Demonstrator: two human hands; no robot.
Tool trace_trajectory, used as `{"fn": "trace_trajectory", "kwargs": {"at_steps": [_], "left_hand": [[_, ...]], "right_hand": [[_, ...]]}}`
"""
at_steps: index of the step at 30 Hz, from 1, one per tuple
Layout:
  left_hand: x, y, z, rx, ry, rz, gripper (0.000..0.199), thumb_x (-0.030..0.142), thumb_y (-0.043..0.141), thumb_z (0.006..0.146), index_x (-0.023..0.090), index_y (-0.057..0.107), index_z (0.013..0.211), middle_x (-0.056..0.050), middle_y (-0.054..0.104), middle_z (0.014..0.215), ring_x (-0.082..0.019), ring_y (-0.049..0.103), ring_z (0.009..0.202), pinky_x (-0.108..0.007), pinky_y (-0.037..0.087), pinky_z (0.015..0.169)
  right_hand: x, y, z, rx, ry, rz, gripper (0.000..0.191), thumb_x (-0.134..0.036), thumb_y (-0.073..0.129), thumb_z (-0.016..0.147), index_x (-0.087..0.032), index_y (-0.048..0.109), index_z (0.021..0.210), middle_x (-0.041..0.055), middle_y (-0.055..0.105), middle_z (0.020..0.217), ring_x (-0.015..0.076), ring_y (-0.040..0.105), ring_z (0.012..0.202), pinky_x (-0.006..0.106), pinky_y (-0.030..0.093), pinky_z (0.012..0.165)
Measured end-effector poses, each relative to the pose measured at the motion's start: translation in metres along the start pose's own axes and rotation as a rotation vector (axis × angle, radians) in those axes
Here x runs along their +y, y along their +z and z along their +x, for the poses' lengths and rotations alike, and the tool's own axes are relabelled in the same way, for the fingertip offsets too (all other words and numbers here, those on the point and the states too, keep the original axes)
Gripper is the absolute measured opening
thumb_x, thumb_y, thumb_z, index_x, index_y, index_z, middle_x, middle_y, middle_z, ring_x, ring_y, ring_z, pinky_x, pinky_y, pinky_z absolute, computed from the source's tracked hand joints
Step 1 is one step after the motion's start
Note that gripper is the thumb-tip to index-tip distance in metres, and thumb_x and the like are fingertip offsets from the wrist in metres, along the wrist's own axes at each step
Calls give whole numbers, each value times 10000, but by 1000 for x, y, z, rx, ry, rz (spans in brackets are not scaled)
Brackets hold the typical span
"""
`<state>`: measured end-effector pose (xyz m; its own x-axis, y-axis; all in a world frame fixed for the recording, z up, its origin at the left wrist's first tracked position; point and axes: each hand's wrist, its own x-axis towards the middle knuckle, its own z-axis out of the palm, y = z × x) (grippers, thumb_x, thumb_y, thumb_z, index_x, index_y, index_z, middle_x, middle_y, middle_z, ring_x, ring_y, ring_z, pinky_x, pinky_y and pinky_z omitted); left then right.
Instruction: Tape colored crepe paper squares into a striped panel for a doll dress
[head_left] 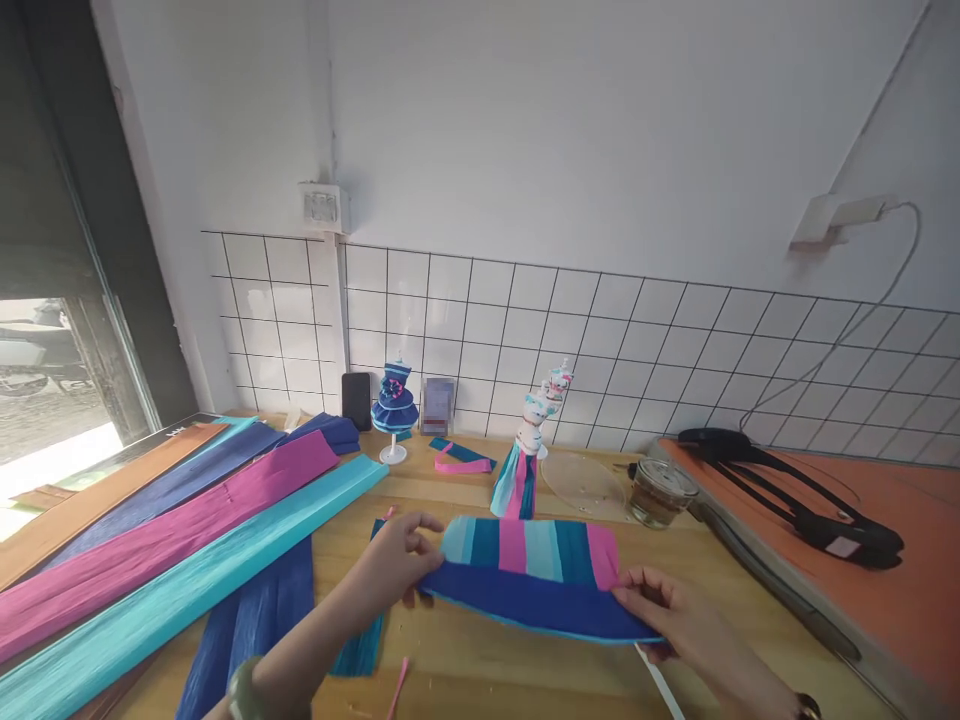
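Observation:
Between my hands a striped crepe-paper piece (525, 590) is stretched out above the wooden table. Its upper band runs in teal, pink and pale aqua stripes; the lower band is dark blue with a light blue edge. My left hand (405, 560) pinches its left end. At the right end, the fingers of my right hand (660, 605) are closed on it too. Just behind it stands a small dress form (530, 435) with a striped paper skirt (516, 482). Farther left is another small form in a blue ruffled dress (395, 400) on a white stand.
Long crepe-paper strips in orange, blue, pink (187, 510) and turquoise (225, 555) cover the left side. A glass jar (660, 490) and a clear round disc (583, 483) sit right of centre. A black strapped item (795, 495) lies on an orange surface (915, 540). A phone (357, 401) leans on the tiled wall.

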<state>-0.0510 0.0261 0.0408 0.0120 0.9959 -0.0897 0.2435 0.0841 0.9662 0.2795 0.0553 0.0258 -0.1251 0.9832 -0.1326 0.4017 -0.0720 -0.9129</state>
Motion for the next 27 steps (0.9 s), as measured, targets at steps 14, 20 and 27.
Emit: {"fn": "trace_trajectory", "kwargs": {"at_steps": [14, 20, 27], "left_hand": [[-79, 17, -62, -11, -255, 134, 289, 181, 524, 666, 198, 482, 951, 101, 523, 573, -66, 450, 250, -166, 296, 231], [-67, 15, -67, -27, -239, 160, 322, 177, 525, 670, 198, 470, 986, 101, 513, 582, -76, 483, 289, -162, 307, 238], [-66, 14, -70, -12, -270, 111, 445, 230, 576, 648, 192, 430, 1067, 97, 525, 611, -84, 504, 295, -176, 341, 249]], "right_hand": [[48, 35, -56, -233, -43, -329, 168, -362, 514, 760, -211, 531, 689, -17, 560, 655, 146, 514, 638, 204, 400, 593], [46, 36, -59, -192, -45, -372, 164, -356, 505, 766, -215, 510, 682, -19, 542, 635, 149, 496, 620, 213, 385, 573], [55, 38, -59, -162, -38, -360, 160, -355, 497, 765, -216, 528, 692, -11, 555, 642, 156, 515, 629, 225, 396, 590]]}}
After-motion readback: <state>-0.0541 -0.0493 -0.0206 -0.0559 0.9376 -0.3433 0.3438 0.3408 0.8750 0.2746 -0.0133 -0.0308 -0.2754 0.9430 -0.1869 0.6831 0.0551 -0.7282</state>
